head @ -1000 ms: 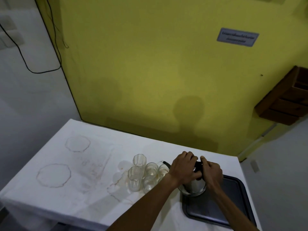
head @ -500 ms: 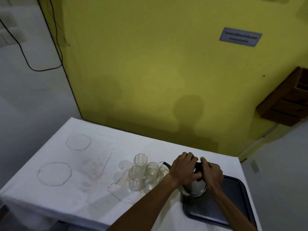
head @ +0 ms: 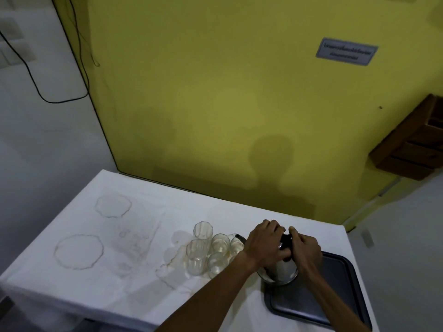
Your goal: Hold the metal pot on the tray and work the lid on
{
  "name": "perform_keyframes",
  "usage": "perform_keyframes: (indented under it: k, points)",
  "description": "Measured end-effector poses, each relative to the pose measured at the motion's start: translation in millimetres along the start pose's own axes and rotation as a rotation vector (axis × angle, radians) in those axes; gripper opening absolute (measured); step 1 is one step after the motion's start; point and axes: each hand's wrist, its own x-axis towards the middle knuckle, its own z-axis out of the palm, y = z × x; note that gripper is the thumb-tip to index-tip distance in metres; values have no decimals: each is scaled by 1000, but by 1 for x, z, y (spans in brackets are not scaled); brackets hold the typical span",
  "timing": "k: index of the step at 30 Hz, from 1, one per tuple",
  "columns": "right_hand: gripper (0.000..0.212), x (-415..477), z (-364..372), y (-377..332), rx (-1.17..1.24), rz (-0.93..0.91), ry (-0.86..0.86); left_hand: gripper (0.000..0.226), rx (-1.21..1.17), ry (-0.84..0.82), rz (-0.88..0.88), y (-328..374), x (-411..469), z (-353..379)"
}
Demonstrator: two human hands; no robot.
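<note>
A shiny metal kettle (head: 282, 271) with a black top stands at the near-left corner of a dark tray (head: 335, 298) on a table under a white cloth. My left hand (head: 266, 245) is curled over the kettle's black lid from the left. My right hand (head: 305, 248) grips the black top from the right, thumb up against the left hand's fingers. The lid is mostly hidden beneath both hands. Several clear drinking glasses (head: 203, 250) stand clustered just left of the kettle.
The white tablecloth (head: 119, 259) carries ring-shaped stains on its left half. A yellow wall (head: 215, 104) with a small sign (head: 346, 51) rises behind the table. A wooden rack (head: 412, 144) hangs at the right, and a black cable (head: 36, 89) runs down the white wall at left.
Both hands have stayed on the kettle's top with hardly any shift. The view has drifted very slightly.
</note>
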Motion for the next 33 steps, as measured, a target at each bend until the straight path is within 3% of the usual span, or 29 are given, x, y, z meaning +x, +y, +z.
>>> perform_keyframes:
  k: [19, 33]
  points:
    - [43, 0, 1, 6, 51, 20, 34, 43, -6, -43, 23, 4, 1, -3]
    - [40, -14, 2, 37, 367, 110, 2, 46, 284, -80, 174, 23, -9, -4]
